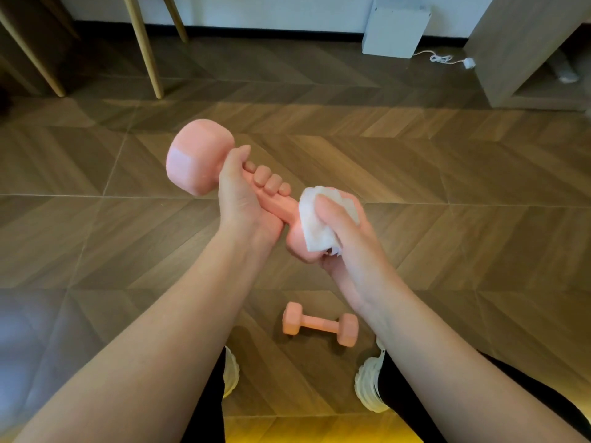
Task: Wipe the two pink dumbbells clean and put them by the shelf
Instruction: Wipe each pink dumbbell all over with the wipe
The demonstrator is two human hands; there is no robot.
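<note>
Presently, shelf (pixel 524 52): well apart, awaiting both.
Held dumbbell (pixel 198 158): our left hand (pixel 243 193) clamps its handle, mid-air.
Right hand (pixel 345 238): grips tissue (pixel 316 225) round the near head; first wipe underway.
Floor dumbbell (pixel 319 324): between our feet, likely next.

home room | herringbone wood floor (pixel 415 161) | shelf unit (pixel 524 52) | chair legs (pixel 144 46)

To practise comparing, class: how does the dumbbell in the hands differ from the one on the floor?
The held dumbbell is lifted, its handle gripped by the left hand; the floor dumbbell lies untouched on the floor. The held dumbbell has a white wipe held over one end by the right hand; the floor dumbbell is bare. Both are pink and alike in shape.
</note>
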